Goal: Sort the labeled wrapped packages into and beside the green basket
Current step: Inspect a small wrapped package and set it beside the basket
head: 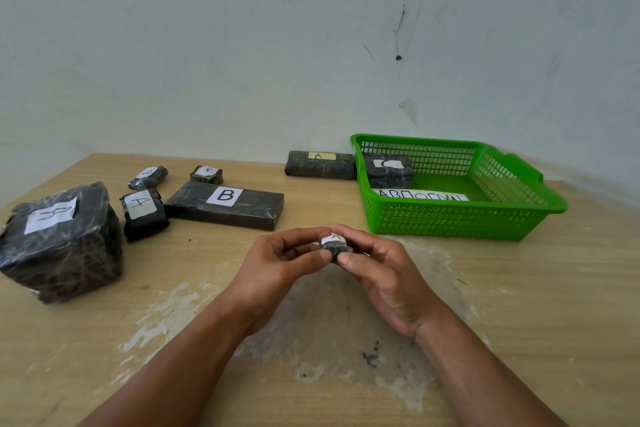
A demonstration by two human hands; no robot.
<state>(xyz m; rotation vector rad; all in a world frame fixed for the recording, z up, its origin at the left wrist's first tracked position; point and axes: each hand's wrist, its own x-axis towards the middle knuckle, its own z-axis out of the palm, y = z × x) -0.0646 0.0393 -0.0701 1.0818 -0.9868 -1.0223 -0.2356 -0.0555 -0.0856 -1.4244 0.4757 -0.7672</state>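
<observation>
Both hands, left (277, 263) and right (384, 274), pinch a small packet (333, 246) between fingertips, above the bench (519, 305) just in front of the basket (460, 218). Its label seems to read A. Judging by the A package (320, 165) lying beside the basket, this one likely belongs there: confirm the letter, release the left hand, carry it right-handed.
</observation>
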